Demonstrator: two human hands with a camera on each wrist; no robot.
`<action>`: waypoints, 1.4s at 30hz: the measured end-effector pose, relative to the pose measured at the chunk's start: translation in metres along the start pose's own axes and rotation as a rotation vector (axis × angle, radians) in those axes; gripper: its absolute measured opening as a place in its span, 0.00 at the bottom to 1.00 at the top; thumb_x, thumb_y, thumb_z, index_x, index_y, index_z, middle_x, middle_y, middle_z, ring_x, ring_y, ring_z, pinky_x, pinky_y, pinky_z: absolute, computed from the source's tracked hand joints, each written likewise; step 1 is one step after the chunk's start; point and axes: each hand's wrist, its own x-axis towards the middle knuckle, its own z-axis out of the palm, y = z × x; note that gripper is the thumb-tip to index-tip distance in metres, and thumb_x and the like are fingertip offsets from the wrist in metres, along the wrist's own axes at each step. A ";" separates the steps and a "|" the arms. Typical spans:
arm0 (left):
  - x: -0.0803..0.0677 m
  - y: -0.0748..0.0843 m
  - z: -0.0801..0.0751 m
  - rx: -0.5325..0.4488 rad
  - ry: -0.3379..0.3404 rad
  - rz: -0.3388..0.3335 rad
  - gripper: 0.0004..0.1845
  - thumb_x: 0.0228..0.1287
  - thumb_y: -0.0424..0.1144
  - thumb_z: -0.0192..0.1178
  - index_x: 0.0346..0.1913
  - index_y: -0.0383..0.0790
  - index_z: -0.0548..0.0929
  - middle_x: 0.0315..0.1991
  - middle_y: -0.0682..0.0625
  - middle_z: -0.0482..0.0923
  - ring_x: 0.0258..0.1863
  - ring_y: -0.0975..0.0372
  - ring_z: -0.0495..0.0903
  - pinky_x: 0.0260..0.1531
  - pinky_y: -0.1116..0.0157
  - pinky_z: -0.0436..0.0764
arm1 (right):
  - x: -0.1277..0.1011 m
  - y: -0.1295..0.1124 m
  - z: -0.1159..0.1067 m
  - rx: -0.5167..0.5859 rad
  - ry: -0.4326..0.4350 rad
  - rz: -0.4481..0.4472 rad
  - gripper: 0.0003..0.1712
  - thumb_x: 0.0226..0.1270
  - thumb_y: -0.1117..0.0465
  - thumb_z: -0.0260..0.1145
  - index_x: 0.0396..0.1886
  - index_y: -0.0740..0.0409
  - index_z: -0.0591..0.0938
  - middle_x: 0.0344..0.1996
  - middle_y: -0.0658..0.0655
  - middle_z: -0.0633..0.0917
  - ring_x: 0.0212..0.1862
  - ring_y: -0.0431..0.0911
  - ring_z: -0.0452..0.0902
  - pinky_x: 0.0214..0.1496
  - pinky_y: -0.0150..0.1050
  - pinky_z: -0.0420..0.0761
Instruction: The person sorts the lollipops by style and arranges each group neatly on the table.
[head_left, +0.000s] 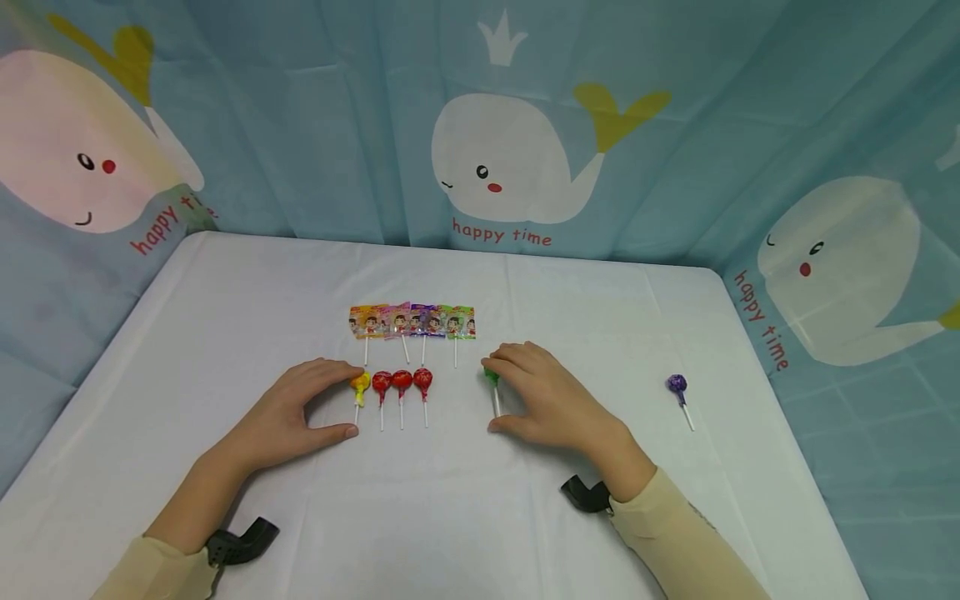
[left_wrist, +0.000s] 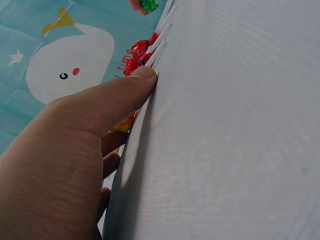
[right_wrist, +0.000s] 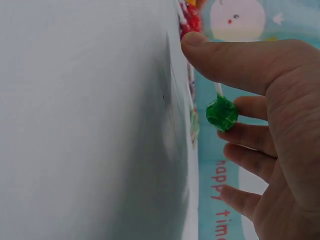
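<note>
My left hand (head_left: pixel 300 404) spans a yellow lollipop (head_left: pixel 360 388), with fingertips at its candy head and the thumb at the stick's lower end. In the left wrist view, the thumb partly hides the yellow wrapper (left_wrist: pixel 123 124). Just right of it, three red lollipops (head_left: pixel 402 381) lie in a row with their sticks toward me. My right hand (head_left: pixel 543 393) holds a green lollipop (head_left: pixel 492 377) between fingers and thumb, right of the red ones. In the right wrist view, the green candy head (right_wrist: pixel 222 114) rests against the fingertips and appears raised off the table.
Behind the row, several lollipops in flat printed packets (head_left: pixel 426 322) lie side by side, in orange, pink, purple and green. A purple lollipop (head_left: pixel 677 384) lies alone at the right. The white-covered table (head_left: pixel 420 517) meets a blue whale-print curtain (head_left: pixel 337 167) at the back and sides.
</note>
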 end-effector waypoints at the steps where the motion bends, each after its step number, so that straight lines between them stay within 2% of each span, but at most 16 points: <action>1: 0.000 0.000 0.000 -0.001 -0.001 0.001 0.43 0.56 0.54 0.85 0.75 0.58 0.80 0.69 0.58 0.81 0.70 0.57 0.75 0.71 0.46 0.70 | 0.001 0.000 0.001 -0.001 -0.001 -0.003 0.48 0.61 0.44 0.86 0.76 0.57 0.78 0.71 0.56 0.79 0.77 0.52 0.70 0.85 0.54 0.60; 16: -0.001 -0.001 0.000 0.014 0.011 0.015 0.43 0.55 0.53 0.86 0.75 0.57 0.80 0.69 0.58 0.81 0.69 0.57 0.76 0.71 0.51 0.70 | 0.015 -0.015 0.003 0.021 -0.035 -0.014 0.49 0.62 0.44 0.85 0.77 0.59 0.77 0.74 0.56 0.78 0.78 0.51 0.69 0.86 0.52 0.58; 42: 0.000 -0.003 0.002 0.023 0.003 0.002 0.43 0.56 0.55 0.85 0.75 0.57 0.80 0.70 0.56 0.81 0.71 0.55 0.75 0.70 0.46 0.71 | 0.031 -0.022 0.015 0.001 -0.043 -0.059 0.50 0.64 0.41 0.83 0.78 0.59 0.76 0.73 0.57 0.78 0.78 0.52 0.68 0.85 0.55 0.59</action>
